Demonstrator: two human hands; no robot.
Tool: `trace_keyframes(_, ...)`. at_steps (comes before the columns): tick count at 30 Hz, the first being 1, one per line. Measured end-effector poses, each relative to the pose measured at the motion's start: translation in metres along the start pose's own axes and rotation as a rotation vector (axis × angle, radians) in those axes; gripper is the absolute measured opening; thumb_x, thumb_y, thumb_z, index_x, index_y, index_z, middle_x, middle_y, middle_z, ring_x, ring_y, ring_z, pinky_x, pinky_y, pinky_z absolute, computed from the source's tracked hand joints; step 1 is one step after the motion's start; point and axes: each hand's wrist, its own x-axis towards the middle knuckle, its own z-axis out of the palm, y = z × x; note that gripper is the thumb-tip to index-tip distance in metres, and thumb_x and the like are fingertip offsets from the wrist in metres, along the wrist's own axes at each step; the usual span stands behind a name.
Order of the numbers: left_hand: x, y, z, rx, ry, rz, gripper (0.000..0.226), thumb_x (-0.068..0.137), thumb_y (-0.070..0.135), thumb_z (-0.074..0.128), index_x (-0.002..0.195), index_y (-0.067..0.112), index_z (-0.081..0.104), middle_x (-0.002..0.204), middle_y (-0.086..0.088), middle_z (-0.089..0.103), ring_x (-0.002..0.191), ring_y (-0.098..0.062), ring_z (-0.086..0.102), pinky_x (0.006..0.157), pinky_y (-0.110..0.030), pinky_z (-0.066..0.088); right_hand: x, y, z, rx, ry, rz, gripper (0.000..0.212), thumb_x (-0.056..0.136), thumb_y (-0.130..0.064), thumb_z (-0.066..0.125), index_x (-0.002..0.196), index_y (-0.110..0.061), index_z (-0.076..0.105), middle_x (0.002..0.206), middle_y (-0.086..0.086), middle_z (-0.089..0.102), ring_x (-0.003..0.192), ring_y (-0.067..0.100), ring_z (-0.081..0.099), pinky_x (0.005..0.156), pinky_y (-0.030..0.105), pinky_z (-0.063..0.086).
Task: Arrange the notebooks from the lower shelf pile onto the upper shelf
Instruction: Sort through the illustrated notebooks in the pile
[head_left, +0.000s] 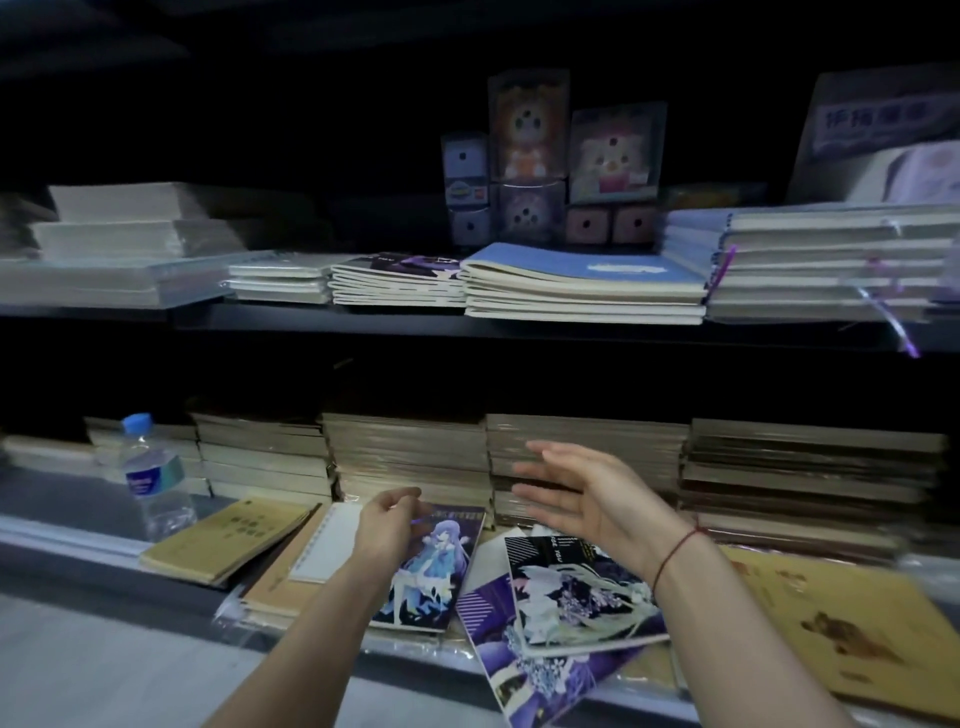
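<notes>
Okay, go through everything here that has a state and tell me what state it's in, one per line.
Left hand: fingers curled at the top edge of the purple-haired anime-cover notebook.
Right hand: open, holding nothing.
Clear plastic water bottle with blue cap: upright, capped.
White spiral-bound notebook: closed, lying flat.

Two hands were in view, the left hand (387, 525) and the right hand (582, 499). One water bottle (150, 475) stood on the lower shelf (62, 530). Four loose illustrated notebooks lay in the pile (519, 587) at its front, beside one white spiral pad (327, 543) and one tan notebook (228, 540). On the upper shelf (311, 317) sat five stacks of notebooks (582, 286) along the front edge. Behind them stood about seven boxed toys (550, 161); blur made the exact number uncertain.
</notes>
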Motion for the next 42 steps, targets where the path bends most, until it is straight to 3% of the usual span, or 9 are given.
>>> trace_keyframes(5,-0.01,-0.008,0.017,0.096,-0.127,-0.063,0.019,0.1,0.014,0.043,0.113,0.008,0.056,0.096,-0.01,0.065,0.076,-0.019,0.059,0.065,-0.026,0.043,0.005,0.03,-0.023,0.08,0.14,0.097,0.024,0.099,-0.013,0.047,0.12,-0.012,0.059,0.109,0.009,0.071,0.1,0.026,0.068,0.089,0.039,0.054)
trace_keyframes(12,-0.029,-0.022,0.057,0.175,-0.304,-0.129,0.008,0.1,0.017,0.044,0.103,0.014,0.051,0.089,-0.003,0.061,0.065,-0.011,0.06,0.061,-0.024,0.041,0.004,0.066,-0.061,0.127,0.354,0.215,0.03,0.1,-0.011,0.045,0.129,-0.009,0.052,0.129,0.013,0.059,0.111,0.03,0.059,0.099,0.045,0.048)
trace_keyframes(15,-0.036,-0.027,0.068,0.216,-0.377,-0.158,0.005,0.099,0.022,0.047,0.095,0.02,0.049,0.102,-0.005,0.061,0.082,-0.015,0.062,0.075,-0.029,0.046,-0.002,0.076,-0.072,0.149,0.444,0.216,0.033,0.099,-0.008,0.046,0.131,-0.008,0.051,0.131,0.014,0.056,0.117,0.032,0.056,0.1,0.046,0.047)
trace_keyframes(19,-0.031,-0.028,0.072,0.233,-0.379,-0.163,0.006,0.099,0.023,0.047,0.1,0.018,0.051,0.107,-0.008,0.062,0.091,-0.021,0.06,0.08,-0.032,0.046,-0.012,0.085,-0.079,0.128,0.629,0.111,0.035,0.097,0.002,0.042,0.128,-0.008,0.056,0.124,0.015,0.059,0.113,0.031,0.058,0.097,0.043,0.05)
trace_keyframes(23,-0.028,-0.036,0.074,0.222,-0.337,-0.177,0.011,0.099,0.021,0.047,0.088,0.02,0.049,0.098,-0.005,0.062,0.084,-0.017,0.06,0.085,-0.035,0.046,-0.015,0.093,-0.087,0.129,0.761,0.075,0.031,0.096,0.001,0.045,0.121,-0.009,0.06,0.125,0.017,0.059,0.109,0.03,0.058,0.095,0.043,0.051)
trace_keyframes(29,-0.022,-0.04,0.071,0.251,-0.297,-0.183,0.009,0.098,0.019,0.05,0.101,0.01,0.053,0.088,-0.005,0.056,0.085,-0.022,0.055,0.066,-0.028,0.045,-0.015,0.099,-0.095,0.003,0.845,0.137,0.038,0.091,0.001,0.049,0.122,-0.017,0.061,0.121,0.01,0.057,0.085,0.022,0.056,0.092,0.045,0.051)
trace_keyframes(33,-0.023,-0.043,0.071,0.27,-0.309,-0.245,0.01,0.097,0.021,0.051,0.099,0.011,0.054,0.084,-0.009,0.055,0.074,-0.021,0.053,0.067,-0.028,0.046,-0.021,0.095,-0.09,-0.128,0.817,0.18,0.039,0.092,0.0,0.048,0.129,-0.011,0.056,0.132,0.01,0.053,0.098,0.026,0.054,0.094,0.04,0.041)
trace_keyframes(36,-0.026,-0.045,0.076,0.292,-0.341,-0.252,0.014,0.098,0.023,0.05,0.102,0.011,0.055,0.093,-0.012,0.057,0.079,-0.022,0.054,0.075,-0.031,0.048,-0.024,0.096,-0.087,-0.175,0.789,0.208,0.031,0.091,0.001,0.051,0.121,-0.002,0.059,0.101,0.012,0.058,0.104,0.034,0.053,0.097,0.045,0.04)
trace_keyframes(42,-0.029,-0.049,0.082,0.303,-0.361,-0.247,0.018,0.097,0.024,0.051,0.11,0.012,0.05,0.091,-0.007,0.054,0.083,-0.019,0.053,0.086,-0.034,0.049,-0.021,0.101,-0.086,-0.221,0.768,0.194,0.028,0.09,0.0,0.051,0.116,-0.003,0.061,0.094,0.008,0.056,0.081,0.019,0.044,0.092,0.045,0.042)
